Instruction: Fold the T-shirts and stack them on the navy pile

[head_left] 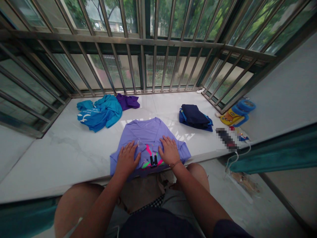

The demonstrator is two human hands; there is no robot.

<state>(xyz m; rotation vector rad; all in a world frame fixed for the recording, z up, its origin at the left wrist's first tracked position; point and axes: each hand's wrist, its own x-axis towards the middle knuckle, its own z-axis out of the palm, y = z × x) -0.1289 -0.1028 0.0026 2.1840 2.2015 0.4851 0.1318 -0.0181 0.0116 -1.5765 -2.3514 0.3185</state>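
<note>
A lavender T-shirt [146, 132] lies spread on the white marble sill, its neckline towards the window and its lower part reaching the front edge. Pink, green and black print shows on its front. My left hand [128, 158] rests flat on the left half of the shirt, fingers stretched out. On the right half lies my right hand [170, 150], palm down with fingers extended, and a thin bracelet circles its wrist. Both hands press on the cloth without gripping it.
Behind left sit a crumpled blue T-shirt [100, 112] and a purple garment [128, 101]. A folded navy garment [195, 117] lies to the right. Farther right are a yellow-and-blue bottle [237, 112] and a blurred item with a cable [239, 158]. Metal bars [148, 42] line the window.
</note>
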